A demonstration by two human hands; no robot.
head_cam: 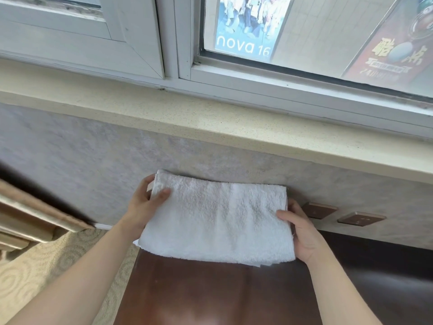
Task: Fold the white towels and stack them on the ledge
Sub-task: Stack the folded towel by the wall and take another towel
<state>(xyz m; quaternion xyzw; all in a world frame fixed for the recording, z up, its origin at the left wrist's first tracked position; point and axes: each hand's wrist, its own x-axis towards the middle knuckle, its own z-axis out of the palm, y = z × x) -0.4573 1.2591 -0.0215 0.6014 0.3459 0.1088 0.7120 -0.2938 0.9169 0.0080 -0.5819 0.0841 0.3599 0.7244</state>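
Left hand (145,202) and right hand (302,233) grasp a folded white towel (218,219) at centre frame; a poster (248,24) at top reads "nova 16".

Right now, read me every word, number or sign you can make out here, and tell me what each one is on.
"nova 16": white lettering at the foot of the blue poster outside the window.
Large yellow characters on the red banner outside, at right: too blurred to read.
Smaller lines beneath them on that banner: too blurred.
The white towel carries no text.
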